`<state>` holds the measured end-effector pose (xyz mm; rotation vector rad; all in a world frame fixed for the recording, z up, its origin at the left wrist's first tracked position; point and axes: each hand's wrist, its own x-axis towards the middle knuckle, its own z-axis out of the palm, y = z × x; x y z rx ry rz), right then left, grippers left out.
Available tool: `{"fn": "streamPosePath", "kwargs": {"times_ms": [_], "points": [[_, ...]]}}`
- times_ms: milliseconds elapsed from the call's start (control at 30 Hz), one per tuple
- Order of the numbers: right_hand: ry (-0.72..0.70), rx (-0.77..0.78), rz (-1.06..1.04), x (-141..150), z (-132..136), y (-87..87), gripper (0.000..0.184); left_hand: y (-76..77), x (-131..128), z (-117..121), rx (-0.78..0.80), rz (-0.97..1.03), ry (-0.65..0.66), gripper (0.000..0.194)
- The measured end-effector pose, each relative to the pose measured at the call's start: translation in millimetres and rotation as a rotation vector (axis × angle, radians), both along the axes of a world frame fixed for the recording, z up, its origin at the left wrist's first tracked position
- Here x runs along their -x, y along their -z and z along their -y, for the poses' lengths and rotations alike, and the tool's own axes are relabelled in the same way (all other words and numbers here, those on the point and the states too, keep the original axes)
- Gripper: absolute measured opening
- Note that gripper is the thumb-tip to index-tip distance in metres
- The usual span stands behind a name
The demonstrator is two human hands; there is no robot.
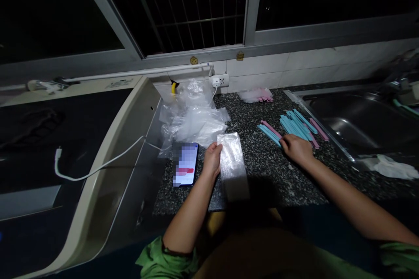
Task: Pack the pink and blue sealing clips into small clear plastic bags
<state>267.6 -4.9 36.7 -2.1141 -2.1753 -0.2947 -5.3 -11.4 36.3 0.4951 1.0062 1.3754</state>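
My left hand (212, 160) pinches the left edge of a clear plastic bag (233, 168), which stretches toward the counter's front edge. Over on the right, my right hand (297, 150) has its fingers closed at the end of some flat blue strips (269, 135) with a pink strip (271, 128) beside them. A larger bunch of blue strips (294, 124), with some pink ones among them, lies just beyond that hand. Left of my left hand is a phone (186, 164) with its screen lit. Behind the phone spreads a heap of clear plastic bags (196, 120).
A sink (347, 117) is set into the speckled counter (262, 165) at right, with a white cloth (394, 168) by its rim. A bulky appliance (131, 126) stands at left, a white cable (98, 168) across it. Bagged pink strips (257, 95) lie near the wall socket (223, 80).
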Motion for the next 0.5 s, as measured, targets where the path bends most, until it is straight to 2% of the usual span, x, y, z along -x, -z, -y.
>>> {"fn": "streamPosePath", "kwargs": {"times_ms": [100, 300, 500], "points": [[-0.051, -0.056, 0.000, -0.6, 3.6, 3.9, 0.033, 1.1, 0.1, -0.1, -0.004, -0.008, 0.018, 0.026], [-0.041, -0.014, 0.106, 1.4, 5.2, 5.9, 0.034, 3.9, -0.3, -0.8, -0.007, -0.026, 0.023, 0.024], [-0.146, -0.081, 0.184, 3.1, 5.9, 8.9, 0.033, 10.3, 0.6, -1.5, -0.028, -0.053, 0.046, 0.022]]}}
